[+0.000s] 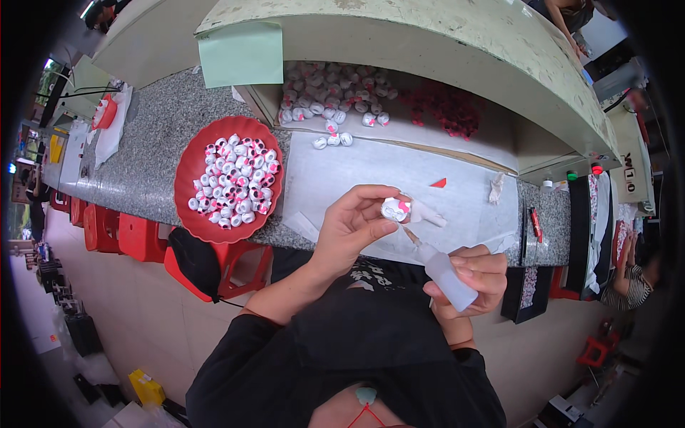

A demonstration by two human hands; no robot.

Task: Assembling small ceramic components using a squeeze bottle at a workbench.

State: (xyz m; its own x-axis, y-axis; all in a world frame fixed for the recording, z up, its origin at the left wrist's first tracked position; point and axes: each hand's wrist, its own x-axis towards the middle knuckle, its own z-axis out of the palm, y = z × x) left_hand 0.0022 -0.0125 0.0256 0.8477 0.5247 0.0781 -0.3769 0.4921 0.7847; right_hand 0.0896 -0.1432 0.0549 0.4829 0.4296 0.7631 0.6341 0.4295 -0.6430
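Between the thumb and fingers of my left hand (346, 227) is a small white toy head (394, 209) with a pink bow. My right hand (481, 277) is wrapped around a translucent white squeeze bottle (449, 277), tilted so its thin nozzle points up and left at the head. The tip is close beneath the head; I cannot tell whether it touches. Both hands are above a white paper sheet (321, 182) on the table. To their left stands a red scalloped bowl (183, 160) heaped with similar white and pink heads (235, 178).
A shelf (442, 36) overhangs the table's back, with white heads (335, 93) and pink-red pieces (449, 110) beneath. A red scrap (439, 183) and crumpled tissue (496, 187) lie on the paper. A red marker-like item (536, 225) is at right. Red stools (146, 239) stand below the left edge.
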